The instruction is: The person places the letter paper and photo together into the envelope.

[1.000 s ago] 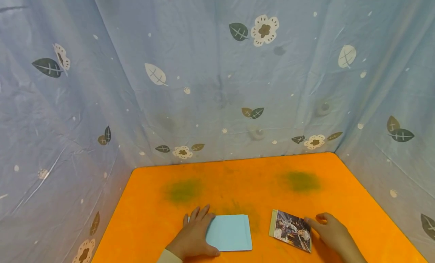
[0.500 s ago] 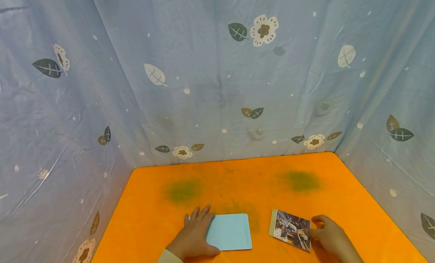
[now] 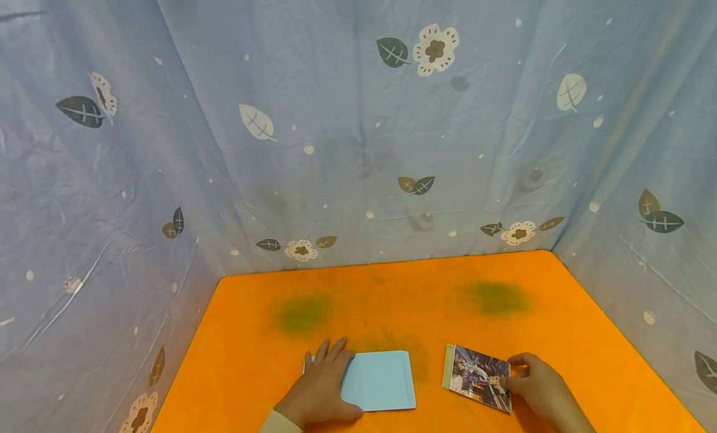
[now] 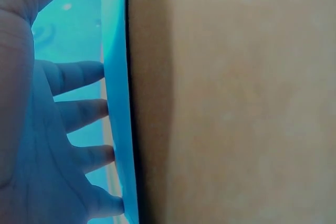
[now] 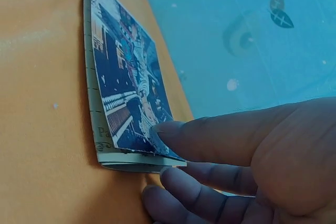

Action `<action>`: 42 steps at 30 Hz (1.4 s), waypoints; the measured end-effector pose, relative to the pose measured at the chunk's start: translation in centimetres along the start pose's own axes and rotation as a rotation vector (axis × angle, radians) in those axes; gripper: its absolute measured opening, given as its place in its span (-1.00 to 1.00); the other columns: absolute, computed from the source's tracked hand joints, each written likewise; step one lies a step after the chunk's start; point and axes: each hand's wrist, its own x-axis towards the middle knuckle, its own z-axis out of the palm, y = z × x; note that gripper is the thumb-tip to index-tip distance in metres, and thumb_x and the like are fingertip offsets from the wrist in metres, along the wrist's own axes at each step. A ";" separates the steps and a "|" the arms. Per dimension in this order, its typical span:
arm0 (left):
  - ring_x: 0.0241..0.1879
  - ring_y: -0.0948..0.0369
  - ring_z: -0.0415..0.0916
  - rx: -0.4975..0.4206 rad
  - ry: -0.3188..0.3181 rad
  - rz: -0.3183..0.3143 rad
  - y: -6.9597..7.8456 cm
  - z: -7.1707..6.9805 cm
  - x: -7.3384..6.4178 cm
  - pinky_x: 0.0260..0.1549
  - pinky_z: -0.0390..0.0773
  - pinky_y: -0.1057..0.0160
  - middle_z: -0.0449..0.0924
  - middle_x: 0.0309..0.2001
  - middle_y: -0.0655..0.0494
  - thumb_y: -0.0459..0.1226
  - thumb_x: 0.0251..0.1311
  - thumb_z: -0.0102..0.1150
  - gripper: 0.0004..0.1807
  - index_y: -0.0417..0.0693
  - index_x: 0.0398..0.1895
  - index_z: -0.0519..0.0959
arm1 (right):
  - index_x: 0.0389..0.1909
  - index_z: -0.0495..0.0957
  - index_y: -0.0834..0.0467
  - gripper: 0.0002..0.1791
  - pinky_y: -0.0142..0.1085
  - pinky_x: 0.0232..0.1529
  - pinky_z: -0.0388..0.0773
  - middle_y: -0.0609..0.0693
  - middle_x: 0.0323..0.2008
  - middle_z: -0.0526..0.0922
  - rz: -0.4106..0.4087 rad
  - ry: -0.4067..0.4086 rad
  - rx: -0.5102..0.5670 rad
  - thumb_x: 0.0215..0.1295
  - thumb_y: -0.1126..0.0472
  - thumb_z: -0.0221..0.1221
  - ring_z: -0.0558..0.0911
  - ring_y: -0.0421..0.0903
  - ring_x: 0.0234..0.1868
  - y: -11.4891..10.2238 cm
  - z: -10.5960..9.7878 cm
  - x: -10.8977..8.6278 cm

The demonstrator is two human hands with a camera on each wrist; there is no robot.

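A flat light-blue rectangle [image 3: 378,381], like an envelope or thin booklet, lies on the table near the front. My left hand [image 3: 323,386] rests across its left end, fingers spread and the thumb along the near edge. In the left wrist view, the straight fingertips meet the blue edge [image 4: 118,103]. To the right lies a glossy picture card [image 3: 478,377] on top of folded pale paper [image 5: 93,98], whose strip shows at its left side. My right hand [image 3: 540,386] pinches the card's right end, thumb on the picture and fingers beneath.
The orange table [image 3: 392,296] has two green smudges toward the back. Blue curtains [image 3: 336,140] with leaf and flower prints stand close behind it and along both sides. A strip of orange tabletop separates the blue rectangle from the card.
The right thumb has slid farther onto the picture and the fingers have closed in at the card's right end. The card has shifted very slightly left. The left hand stays put.
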 end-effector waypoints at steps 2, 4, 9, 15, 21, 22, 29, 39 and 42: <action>0.59 -0.43 0.01 0.003 0.007 0.004 0.0 0.0 0.0 0.30 -0.02 -0.73 0.15 0.68 -0.10 0.39 -0.13 0.58 0.19 0.03 0.57 0.44 | 0.27 0.47 0.53 -0.35 0.08 -0.08 0.62 0.11 -0.15 0.67 -0.009 0.009 0.000 0.46 0.10 0.43 0.66 0.03 -0.20 0.0 0.1 0.0; 0.59 -0.43 0.01 0.005 0.010 0.005 0.0 0.1 0.0 0.29 -0.02 -0.73 0.16 0.68 -0.10 0.39 -0.13 0.58 0.19 0.03 0.57 0.45 | 0.26 0.49 0.50 -0.34 0.08 -0.09 0.63 0.11 -0.13 0.66 -0.018 0.021 -0.003 0.44 0.08 0.45 0.66 0.04 -0.18 0.0 0.2 0.0; 0.59 -0.44 0.01 0.002 0.015 0.010 -0.1 0.2 0.0 0.29 -0.02 -0.73 0.16 0.68 -0.10 0.39 -0.12 0.58 0.19 0.02 0.56 0.45 | 0.21 0.50 0.44 -0.37 0.09 -0.10 0.64 0.12 -0.08 0.66 -0.053 0.074 -0.028 0.39 0.07 0.49 0.67 0.08 -0.11 -0.2 0.7 -0.1; 0.60 -0.43 -0.01 -0.007 0.010 0.004 -0.2 0.2 0.0 0.30 -0.04 -0.73 0.15 0.69 -0.09 0.40 -0.11 0.57 0.19 0.02 0.57 0.44 | 0.14 0.44 0.41 -0.49 -0.04 -0.23 0.58 0.10 -0.19 0.58 -0.060 0.088 0.004 0.44 0.18 0.44 0.59 0.03 -0.25 -0.4 1.0 -0.2; 0.61 -0.43 -0.03 -0.005 -0.010 -0.004 -0.2 0.3 0.0 0.29 -0.03 -0.73 0.13 0.69 -0.11 0.42 -0.10 0.55 0.22 0.00 0.60 0.42 | 0.22 0.43 0.49 -0.40 -0.07 -0.24 0.53 0.10 -0.24 0.55 -0.081 0.098 0.065 0.44 0.17 0.45 0.54 0.04 -0.28 -0.4 1.1 -0.2; 0.61 -0.42 -0.03 -0.003 -0.011 -0.005 -0.2 0.3 0.1 0.30 -0.03 -0.73 0.13 0.69 -0.11 0.42 -0.10 0.55 0.22 0.00 0.60 0.41 | 0.26 0.42 0.51 -0.37 -0.07 -0.24 0.51 0.10 -0.26 0.54 -0.087 0.097 0.079 0.44 0.17 0.45 0.52 0.05 -0.30 -0.4 1.1 -0.2; 0.62 -0.41 -0.05 -0.008 0.001 -0.001 -0.4 0.4 0.0 0.31 -0.05 -0.72 0.11 0.70 -0.09 0.41 -0.07 0.54 0.22 0.00 0.61 0.40 | 0.32 0.48 0.46 -0.43 -0.10 -0.32 0.44 0.07 -0.33 0.53 -0.121 0.115 0.074 0.48 0.19 0.39 0.49 0.04 -0.38 -0.5 1.2 -0.1; 0.62 -0.43 -0.07 -0.014 0.042 0.030 -0.4 0.1 -0.1 0.29 -0.06 -0.74 0.10 0.71 -0.10 0.35 -0.06 0.58 0.20 -0.02 0.61 0.39 | 0.28 0.55 0.41 -0.49 0.11 -0.06 0.69 0.25 0.04 0.65 -0.203 0.227 -0.047 0.49 0.18 0.41 0.66 0.28 0.03 -1.0 1.3 0.1; 0.62 -0.43 -0.07 -0.015 0.037 0.032 -0.5 0.2 -0.2 0.29 -0.06 -0.74 0.10 0.71 -0.09 0.36 -0.06 0.58 0.19 -0.01 0.59 0.40 | 0.24 0.53 0.43 -0.54 0.07 -0.08 0.70 0.28 0.04 0.64 -0.189 0.242 -0.029 0.53 0.22 0.37 0.65 0.30 0.03 -1.0 1.5 -0.1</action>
